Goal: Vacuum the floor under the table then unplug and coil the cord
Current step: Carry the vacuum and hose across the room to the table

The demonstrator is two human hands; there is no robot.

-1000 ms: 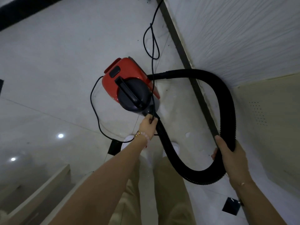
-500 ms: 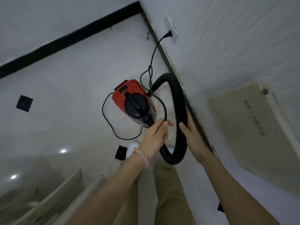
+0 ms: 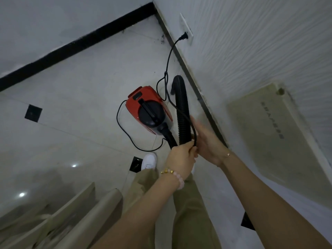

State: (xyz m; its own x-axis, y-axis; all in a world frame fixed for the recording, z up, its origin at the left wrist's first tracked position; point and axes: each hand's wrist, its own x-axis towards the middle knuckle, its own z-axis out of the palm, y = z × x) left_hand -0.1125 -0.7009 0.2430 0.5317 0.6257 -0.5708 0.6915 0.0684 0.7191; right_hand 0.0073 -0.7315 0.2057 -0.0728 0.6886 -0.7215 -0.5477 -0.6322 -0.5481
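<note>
A red and black canister vacuum stands on the pale tiled floor near the right wall. Its ribbed black hose is folded into a narrow upright loop beside it. My left hand grips the hose's lower part together with a stretch of the thin black cord. My right hand lies against the hose's right side with fingers fairly straight. The cord runs up to a plug seated in the white wall socket, and another length loops on the floor left of the vacuum.
The textured white wall with a dark skirting strip runs along the right. A pale panel leans on it. My white shoe and khaki trousers are below the hands. Pale furniture edges sit at the lower left.
The hose loop has been squeezed narrower and stands more upright. My left hand has closed round the hose and cord, and my right hand has come in beside it. The view tilted up slightly.
</note>
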